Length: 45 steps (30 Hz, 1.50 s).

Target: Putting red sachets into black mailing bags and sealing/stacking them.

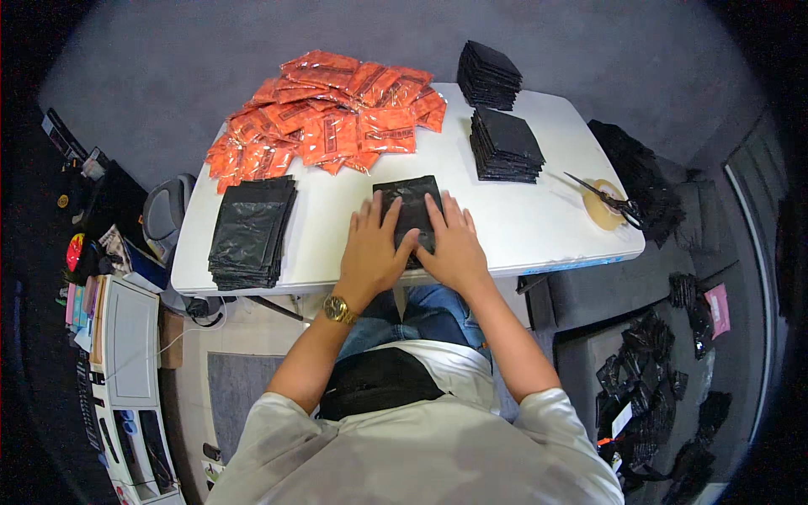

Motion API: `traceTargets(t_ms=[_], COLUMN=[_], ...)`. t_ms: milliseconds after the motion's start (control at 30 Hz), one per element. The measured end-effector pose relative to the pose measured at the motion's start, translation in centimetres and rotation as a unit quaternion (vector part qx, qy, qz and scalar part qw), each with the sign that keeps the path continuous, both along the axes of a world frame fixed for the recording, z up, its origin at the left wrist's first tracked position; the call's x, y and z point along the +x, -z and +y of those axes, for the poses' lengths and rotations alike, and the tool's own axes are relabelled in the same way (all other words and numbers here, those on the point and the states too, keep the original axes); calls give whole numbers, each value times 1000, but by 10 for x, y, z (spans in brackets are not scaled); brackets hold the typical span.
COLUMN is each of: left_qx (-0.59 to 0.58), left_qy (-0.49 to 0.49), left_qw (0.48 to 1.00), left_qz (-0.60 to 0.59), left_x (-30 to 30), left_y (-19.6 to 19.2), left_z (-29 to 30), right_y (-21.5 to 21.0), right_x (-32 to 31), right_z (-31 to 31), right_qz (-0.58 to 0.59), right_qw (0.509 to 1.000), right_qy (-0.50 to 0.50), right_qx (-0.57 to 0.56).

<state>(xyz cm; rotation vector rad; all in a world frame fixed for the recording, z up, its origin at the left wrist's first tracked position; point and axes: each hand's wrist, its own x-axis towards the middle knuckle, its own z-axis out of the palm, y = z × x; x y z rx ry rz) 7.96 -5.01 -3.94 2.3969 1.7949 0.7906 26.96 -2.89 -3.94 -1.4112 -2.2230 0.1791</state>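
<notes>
A black plastic bag [410, 189] lies flat near the front edge of the white table [471, 219]. My left hand [374, 242] rests on its left side, fingers stretched out. On the right side, my right hand [452, 240] lies with its fingers spread too, and the two thumbs come close together over the bag. Neither hand grips anything. A stack of flat black bags [249, 234] sits to the left of my left hand. Behind my hands spreads a heap of orange packets in clear wrapping [324, 122].
Two black folded stacks stand at the back right, a farther one [489, 74] and a nearer one [507, 145]. Black scissors [619, 204] lie over a tape roll [599, 215] by the right edge. More black bags [644, 370] cover the grey sofa [589, 286]; a white cabinet [130, 345] stands left.
</notes>
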Motion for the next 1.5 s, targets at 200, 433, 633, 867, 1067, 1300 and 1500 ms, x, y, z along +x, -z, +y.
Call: traceTargets(t_ms=[200, 433, 633, 867, 1067, 1300, 1500], left_qx=[-13, -71, -46, 84, -16, -11, -122], left_qy=[-64, 3, 99, 151, 104, 53, 1], left_qw=[991, 791, 760, 950, 962, 999, 990], left_qz=[-120, -608, -640, -260, -253, 5, 72], left_x=[-4, -10, -35, -58, -64, -5, 7], left_y=[-6, -14, -44, -64, -31, -26, -19], left_z=[-10, 21, 46, -1, -14, 44, 47], right_y=[5, -4, -39, -65, -29, -6, 10], right_x=[3, -4, 4, 38, 49, 0, -16], right_z=[-2, 31, 52, 8, -3, 62, 60], right_qz=[13, 437, 589, 372, 320, 146, -30], right_qw=[1000, 894, 789, 918, 930, 983, 997], right_qy=[15, -54, -73, -96, -106, -105, -54], right_qx=[24, -87, -161, -102, -148, -20, -39])
